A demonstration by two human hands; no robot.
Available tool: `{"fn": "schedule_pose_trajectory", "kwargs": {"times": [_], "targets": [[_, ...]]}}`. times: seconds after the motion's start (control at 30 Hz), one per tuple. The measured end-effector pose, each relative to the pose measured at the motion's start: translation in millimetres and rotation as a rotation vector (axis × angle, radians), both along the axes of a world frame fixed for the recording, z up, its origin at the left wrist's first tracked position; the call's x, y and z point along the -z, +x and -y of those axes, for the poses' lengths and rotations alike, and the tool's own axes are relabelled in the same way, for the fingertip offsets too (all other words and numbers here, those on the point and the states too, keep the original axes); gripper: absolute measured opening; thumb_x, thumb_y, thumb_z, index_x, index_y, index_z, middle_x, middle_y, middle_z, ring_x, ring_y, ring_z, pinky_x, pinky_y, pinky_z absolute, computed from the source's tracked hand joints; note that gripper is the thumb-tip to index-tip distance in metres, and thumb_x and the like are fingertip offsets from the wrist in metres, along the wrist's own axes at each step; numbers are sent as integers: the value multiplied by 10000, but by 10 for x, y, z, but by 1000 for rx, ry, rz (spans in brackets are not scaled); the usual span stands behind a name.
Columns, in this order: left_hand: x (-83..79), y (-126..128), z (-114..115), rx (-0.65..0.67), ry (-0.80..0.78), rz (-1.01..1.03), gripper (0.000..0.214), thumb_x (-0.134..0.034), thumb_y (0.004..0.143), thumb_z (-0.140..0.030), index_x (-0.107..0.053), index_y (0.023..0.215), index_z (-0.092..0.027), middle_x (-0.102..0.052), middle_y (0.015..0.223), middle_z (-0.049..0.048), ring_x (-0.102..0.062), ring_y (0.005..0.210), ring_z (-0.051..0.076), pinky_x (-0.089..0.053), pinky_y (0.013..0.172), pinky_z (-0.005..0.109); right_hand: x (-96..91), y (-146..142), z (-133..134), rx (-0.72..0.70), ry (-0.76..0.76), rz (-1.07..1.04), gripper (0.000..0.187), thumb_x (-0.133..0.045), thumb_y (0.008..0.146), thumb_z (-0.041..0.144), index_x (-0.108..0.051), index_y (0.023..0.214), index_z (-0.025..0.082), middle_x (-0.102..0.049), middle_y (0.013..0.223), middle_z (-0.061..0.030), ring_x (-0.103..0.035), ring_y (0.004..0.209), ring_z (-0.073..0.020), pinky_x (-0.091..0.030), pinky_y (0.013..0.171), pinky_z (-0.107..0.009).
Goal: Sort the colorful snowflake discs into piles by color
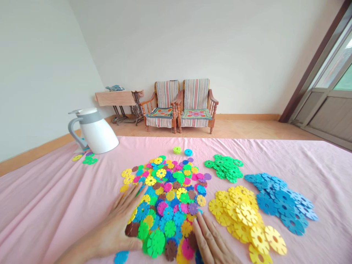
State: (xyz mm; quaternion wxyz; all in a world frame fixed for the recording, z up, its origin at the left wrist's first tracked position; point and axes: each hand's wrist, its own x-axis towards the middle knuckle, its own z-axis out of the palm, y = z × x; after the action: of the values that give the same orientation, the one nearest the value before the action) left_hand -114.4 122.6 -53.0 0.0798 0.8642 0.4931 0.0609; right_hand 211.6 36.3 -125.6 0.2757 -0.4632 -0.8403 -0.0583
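Observation:
Between my two hands spreads a mixed heap of notched plastic discs [167,209] in green, yellow, blue, pink, brown, orange and purple. My left hand [121,216] lies along the heap's left side, fingers stretched out and touching the edge discs, thumb pointing inward. On the right side, my right hand [210,238] rests with straight fingers against the heap's lower right edge. Sorted discs lie to the right: a green pile [225,168], a yellow pile [244,216] nearest my right hand, and a blue pile [286,201]. Neither hand grips a disc that I can see.
A white and grey jug [100,132] stands at the back left, with a few discs [89,158] beside it. Two small disc stacks, lime [177,150] and blue [188,152], sit behind the heap. The pink cloth [63,205] is wrinkled. Beyond are two armchairs [195,99].

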Motion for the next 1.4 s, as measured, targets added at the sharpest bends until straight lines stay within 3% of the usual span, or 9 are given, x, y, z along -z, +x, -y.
{"fn": "schedule_pose_trajectory", "kwargs": {"times": [0.13,0.3,0.47,0.63,0.9,1.0,1.1,1.2,1.4], "targets": [[-68,164,-153,19,-77,-6,1057,-631,662,-687,-76,1481,-315,-63,1559,107,-72,1401,401,-196,1080,592,-54,-59,-225,-93,25,88,839,-547,861,269,-17,1497,131,-338,1419,-172,-411,1256,-346,-501,936,-430],[-128,342,-431,67,-60,18,936,-586,731,-664,-151,1476,-301,-155,1548,116,-119,1402,380,-170,1089,592,-212,-291,-361,-30,-100,34,974,-589,783,515,-71,1493,95,-222,1471,-213,-273,1325,-385,-439,988,-502],[-99,407,-735,127,-3,109,705,-543,830,-557,-299,1439,-300,-272,1518,87,-231,1385,337,-244,1099,520,-405,-539,-403,16,-254,14,812,-617,792,383,-222,1481,211,-193,1500,-159,-239,1352,-354,-367,1044,-522],[-53,405,-848,103,34,218,588,-495,894,-452,-318,1432,-291,-319,1501,66,-267,1381,281,-270,1107,468,-462,-648,-455,-99,-263,29,764,-615,822,350,-222,1474,284,-193,1510,-135,-230,1362,-338,-342,1046,-550],[-46,396,-795,50,35,358,454,-470,905,-440,-501,1325,-270,-431,1438,47,-371,1335,249,-314,1098,441,-311,-708,-412,-317,16,39,372,-512,906,317,-538,1266,231,-528,1345,-106,-466,1260,-286,-414,1001,-498],[-62,375,-787,39,24,393,422,-476,902,-426,-553,1277,-249,-510,1375,51,-429,1297,242,-332,1090,444,-404,-632,-382,-384,21,-69,267,-534,886,361,-637,1085,216,-635,1227,-80,-573,1138,-249,-455,970,-425],[-80,351,-775,20,12,434,396,-460,909,-414,-596,1230,-226,-563,1321,59,-485,1251,230,-360,1076,426,-657,-497,-382,-289,-149,-215,195,-473,905,228,-661,952,205,-693,1035,-62,-631,910,-184,-523,801,-310],[-99,328,-759,-15,21,473,370,-464,903,-396,-636,1173,-211,-609,1265,65,-542,1190,228,-401,1046,410,-862,-367,-435,-103,-314,-254,262,-406,899,110,-641,815,189,-645,815,-52,-583,762,-168,-502,683,-289],[-141,291,-739,-36,52,474,328,-488,880,-354,-668,1109,-203,-653,1194,72,-588,1122,224,-446,997,390,-802,-341,-491,-51,-333,-200,258,-460,825,38,-634,929,197,-632,991,-51,-561,896,-180,-469,773,-304]]}}
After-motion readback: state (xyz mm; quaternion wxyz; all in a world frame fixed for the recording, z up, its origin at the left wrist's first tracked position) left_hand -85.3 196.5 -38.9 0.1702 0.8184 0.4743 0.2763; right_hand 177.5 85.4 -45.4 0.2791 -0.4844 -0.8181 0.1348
